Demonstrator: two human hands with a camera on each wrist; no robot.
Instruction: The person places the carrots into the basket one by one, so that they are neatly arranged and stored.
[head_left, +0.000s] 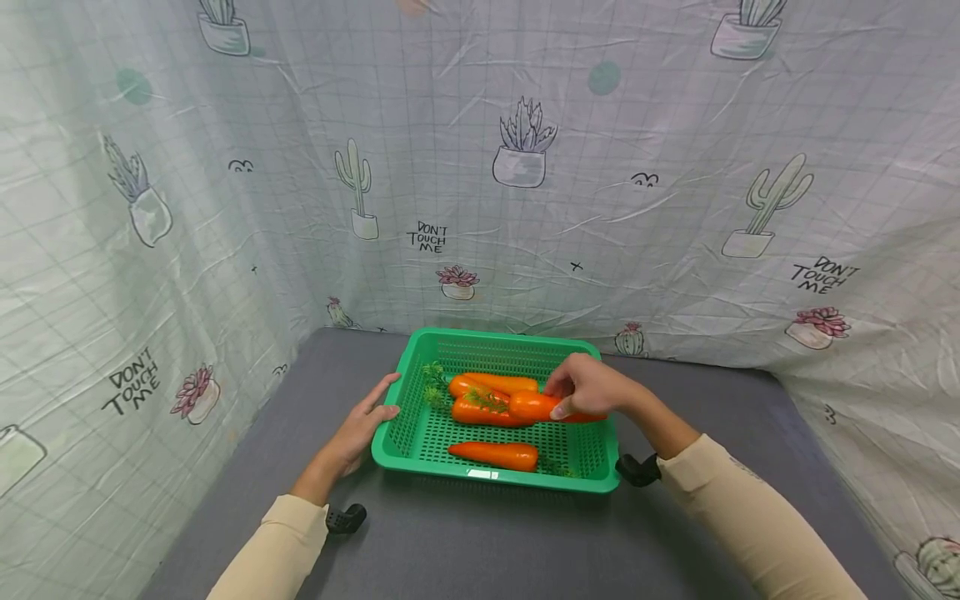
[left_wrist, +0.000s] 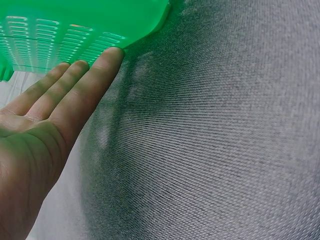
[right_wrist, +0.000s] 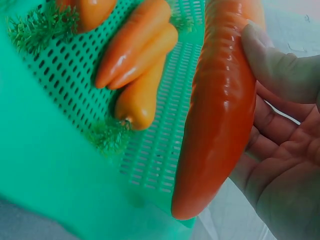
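A green plastic basket [head_left: 517,482] with slotted sides holds several orange carrots with leafy green tops. My right hand [head_left: 596,387] grips a thick carrot [head_left: 534,407] between thumb and fingers, over the basket's right half. Seen from the right wrist, this carrot [right_wrist: 220,110] has a ridged, glossy surface and its tapered end points down. One carrot [head_left: 495,455] lies alone near the front wall; others [head_left: 480,412] lie together further back. At the left wall is my left hand [head_left: 356,437], its fingers straight; in the left wrist view the fingertips [left_wrist: 111,57] reach the basket's side.
The basket stands on a dark grey cloth-covered table [head_left: 480,542]. A pale curtain [head_left: 420,125] printed with potted cacti hangs behind and at both sides. Green leaves [head_left: 433,387] lie at the basket's back left.
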